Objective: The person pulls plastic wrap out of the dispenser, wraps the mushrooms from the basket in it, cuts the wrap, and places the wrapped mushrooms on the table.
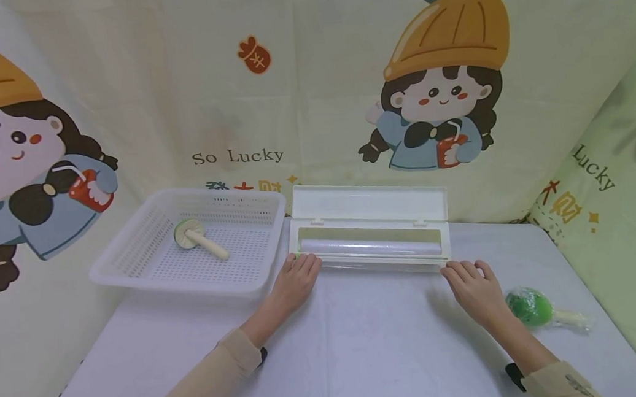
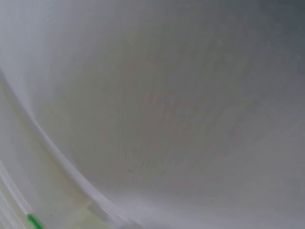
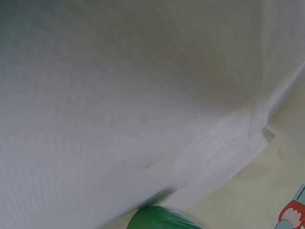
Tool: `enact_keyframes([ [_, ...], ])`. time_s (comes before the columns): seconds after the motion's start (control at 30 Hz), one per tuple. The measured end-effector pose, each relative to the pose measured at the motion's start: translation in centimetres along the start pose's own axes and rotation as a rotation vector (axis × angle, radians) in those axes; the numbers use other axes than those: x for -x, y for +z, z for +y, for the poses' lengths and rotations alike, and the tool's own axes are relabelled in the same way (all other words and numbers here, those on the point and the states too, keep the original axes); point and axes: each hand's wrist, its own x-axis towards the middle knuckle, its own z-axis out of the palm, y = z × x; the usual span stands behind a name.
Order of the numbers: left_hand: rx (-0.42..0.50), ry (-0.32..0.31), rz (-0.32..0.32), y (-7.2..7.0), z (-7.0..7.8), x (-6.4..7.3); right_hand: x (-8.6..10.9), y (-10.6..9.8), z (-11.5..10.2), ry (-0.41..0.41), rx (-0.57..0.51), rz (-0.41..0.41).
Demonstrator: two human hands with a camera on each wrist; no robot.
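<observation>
A white cling film dispenser (image 1: 445, 236) lies on the table with its lid (image 1: 371, 204) raised, and a shiny roll of film (image 1: 377, 246) sits inside. Along its front edge a clear strip of cling film (image 1: 384, 268) shows. My left hand (image 1: 297, 278) pinches at the front left corner, beside a small green piece (image 2: 33, 220). At the front right corner my right hand (image 1: 475, 289) pinches the film's other end with curled fingers. Neither wrist view shows the fingertips. Right of that hand lies a green-headed thing (image 1: 530, 306) with a cream handle, wrapped in clear film.
Left of the dispenser stands a white perforated basket (image 1: 121, 272). In it lies a mushroom-shaped thing (image 1: 206, 241) with a cream stalk and green rim. A white cloth covers the table (image 1: 373, 354); a printed curtain (image 1: 321, 87) hangs behind and at the sides.
</observation>
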Motion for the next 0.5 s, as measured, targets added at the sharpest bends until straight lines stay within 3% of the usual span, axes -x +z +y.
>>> enact_keyframes([
  [0.23, -0.009, 0.003, 0.006, -0.33, 0.09, 0.19, 0.15, -0.37, -0.16, 0.007, 0.004, -0.027],
  [0.5, -0.018, 0.016, -0.002, -0.74, 0.18, 0.48, 0.23, -0.63, -0.43, -0.006, -0.007, 0.028],
])
